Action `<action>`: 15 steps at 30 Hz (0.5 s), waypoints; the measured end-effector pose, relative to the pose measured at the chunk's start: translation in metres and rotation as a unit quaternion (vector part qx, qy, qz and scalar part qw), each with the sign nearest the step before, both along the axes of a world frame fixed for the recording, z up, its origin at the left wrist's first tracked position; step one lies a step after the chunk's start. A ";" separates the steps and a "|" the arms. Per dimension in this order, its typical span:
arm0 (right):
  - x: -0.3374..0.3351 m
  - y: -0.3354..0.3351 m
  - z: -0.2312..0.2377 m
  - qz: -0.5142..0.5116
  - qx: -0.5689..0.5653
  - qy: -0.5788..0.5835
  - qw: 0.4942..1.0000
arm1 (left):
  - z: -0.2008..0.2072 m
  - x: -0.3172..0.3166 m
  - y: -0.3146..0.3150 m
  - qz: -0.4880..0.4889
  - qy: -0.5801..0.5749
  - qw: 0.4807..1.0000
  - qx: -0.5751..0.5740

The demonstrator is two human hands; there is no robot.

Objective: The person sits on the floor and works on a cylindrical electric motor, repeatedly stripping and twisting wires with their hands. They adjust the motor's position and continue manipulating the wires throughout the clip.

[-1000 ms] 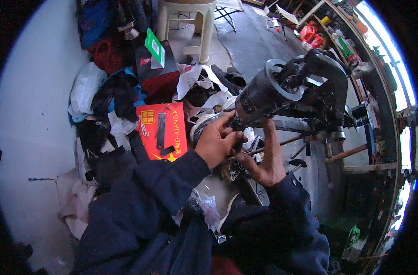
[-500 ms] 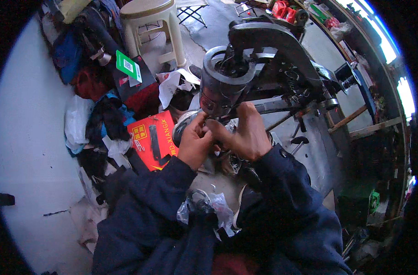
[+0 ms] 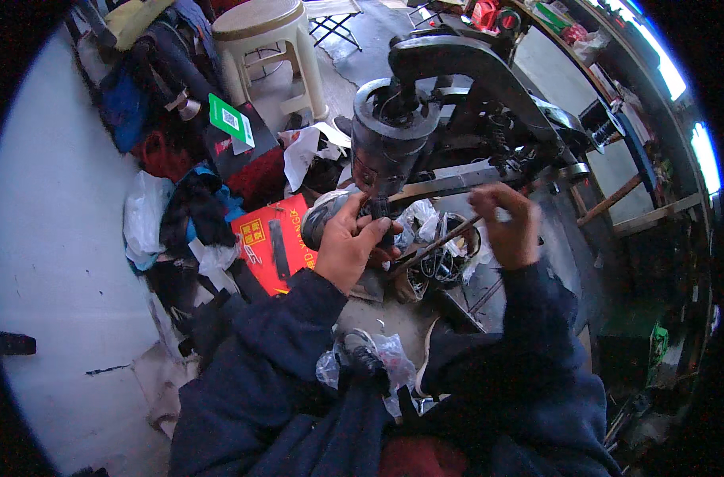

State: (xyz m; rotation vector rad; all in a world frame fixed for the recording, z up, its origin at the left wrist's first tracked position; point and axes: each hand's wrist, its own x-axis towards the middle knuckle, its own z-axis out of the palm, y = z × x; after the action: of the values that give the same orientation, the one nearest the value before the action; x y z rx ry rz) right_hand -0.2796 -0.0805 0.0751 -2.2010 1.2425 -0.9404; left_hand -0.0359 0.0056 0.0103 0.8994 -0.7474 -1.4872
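Observation:
A grey and white shoe (image 3: 321, 216) sits below the dark cylindrical head (image 3: 394, 131) of a black shoe-sewing machine (image 3: 465, 67). My left hand (image 3: 352, 246) is closed around the shoe, thumb on top, right under the machine's lower end. Part of the shoe is hidden behind my fingers and the machine. My right hand (image 3: 505, 226) is raised apart to the right, fingers curled in and slightly blurred. Whatever its fingers may pinch is too small to make out. A thin brown rod (image 3: 437, 246) runs between the two hands.
A red box or bag (image 3: 268, 242) lies left of the shoe. Clothes and plastic bags (image 3: 146, 208) pile along the white wall. A beige stool (image 3: 259, 24) stands at the far left. Cluttered shelves (image 3: 664, 199) line the right. Clear plastic (image 3: 394, 358) lies by my feet.
My right hand has left its place beside my left hand and moved right, away from the shoe. My left hand stays at the shoe. The view has shifted slightly.

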 end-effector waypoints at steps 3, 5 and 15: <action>-0.075 -0.023 -0.008 -0.171 0.116 0.098 0.974 | 0.003 0.000 0.002 0.003 -0.006 1.000 0.015; -0.116 -0.038 -0.033 -0.229 0.076 0.129 0.962 | 0.006 0.000 0.003 0.006 -0.009 0.999 0.033; -0.138 -0.065 -0.083 -0.183 0.281 -0.007 0.942 | 0.010 -0.008 0.006 0.033 -0.026 0.999 0.030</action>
State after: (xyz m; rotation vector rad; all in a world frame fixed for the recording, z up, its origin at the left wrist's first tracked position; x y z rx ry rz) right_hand -0.4176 -0.1452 -0.0084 -1.5470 1.6988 -0.6159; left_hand -0.0442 0.0113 0.0202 1.0031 -0.7073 -1.4384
